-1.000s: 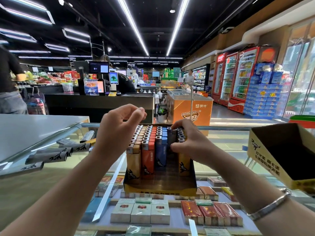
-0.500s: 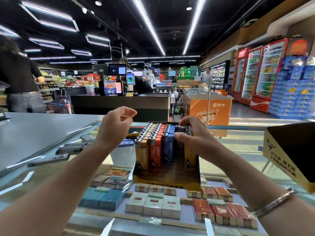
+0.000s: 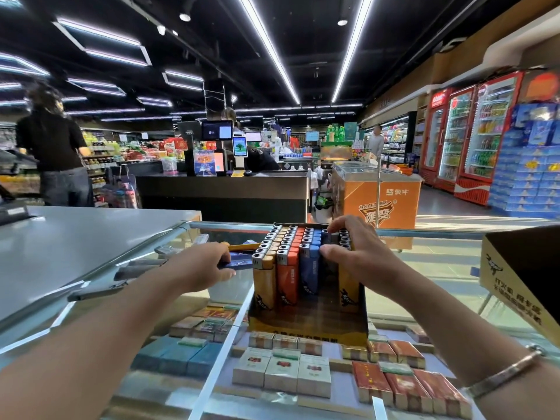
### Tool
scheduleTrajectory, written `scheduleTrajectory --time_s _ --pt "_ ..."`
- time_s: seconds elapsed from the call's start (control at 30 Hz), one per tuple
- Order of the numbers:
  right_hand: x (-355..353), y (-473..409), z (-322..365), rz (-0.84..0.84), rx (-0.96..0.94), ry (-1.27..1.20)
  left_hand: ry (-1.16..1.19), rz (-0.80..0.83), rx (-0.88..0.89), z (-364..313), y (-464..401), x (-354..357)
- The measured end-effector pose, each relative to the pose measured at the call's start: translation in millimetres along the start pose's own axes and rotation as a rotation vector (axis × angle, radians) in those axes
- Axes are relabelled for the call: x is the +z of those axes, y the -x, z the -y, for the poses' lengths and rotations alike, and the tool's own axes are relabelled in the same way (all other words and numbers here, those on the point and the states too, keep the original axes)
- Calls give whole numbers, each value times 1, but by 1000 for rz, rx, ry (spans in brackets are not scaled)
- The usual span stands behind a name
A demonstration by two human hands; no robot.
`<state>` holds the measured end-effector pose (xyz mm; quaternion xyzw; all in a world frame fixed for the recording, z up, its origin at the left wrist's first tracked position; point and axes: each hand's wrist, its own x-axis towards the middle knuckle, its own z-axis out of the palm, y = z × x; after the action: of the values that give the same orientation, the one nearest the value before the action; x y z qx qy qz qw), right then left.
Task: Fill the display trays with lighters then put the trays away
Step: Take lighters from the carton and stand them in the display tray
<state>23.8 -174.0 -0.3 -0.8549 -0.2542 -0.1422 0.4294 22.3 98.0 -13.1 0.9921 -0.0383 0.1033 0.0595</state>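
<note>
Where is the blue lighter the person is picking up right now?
The blue lighter lies flat on the glass counter, left of the display tray, pinched in the left hand.
</note>
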Motion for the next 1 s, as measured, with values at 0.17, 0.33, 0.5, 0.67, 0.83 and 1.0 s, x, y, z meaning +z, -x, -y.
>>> scheduleTrajectory --time_s 0.17,0.33,0.5,0.67,0.83,1.0 --pt "0 0 1 1 -2 41 -58 131 10 -13 -5 -7" --pt "-1 1 2 12 3 44 -252 -114 -10 -17 -9 2" --pt "-1 1 3 22 20 50 -186 -289 -43 -8 -20 13" --pt "-1 1 2 15 5 50 -89 -242 -125 -3 -24 25" --pt "-1 0 1 8 12 32 -73 -215 -126 -1 -21 19" --pt "0 0 2 10 18 33 -39 -121 -113 -2 -22 13"
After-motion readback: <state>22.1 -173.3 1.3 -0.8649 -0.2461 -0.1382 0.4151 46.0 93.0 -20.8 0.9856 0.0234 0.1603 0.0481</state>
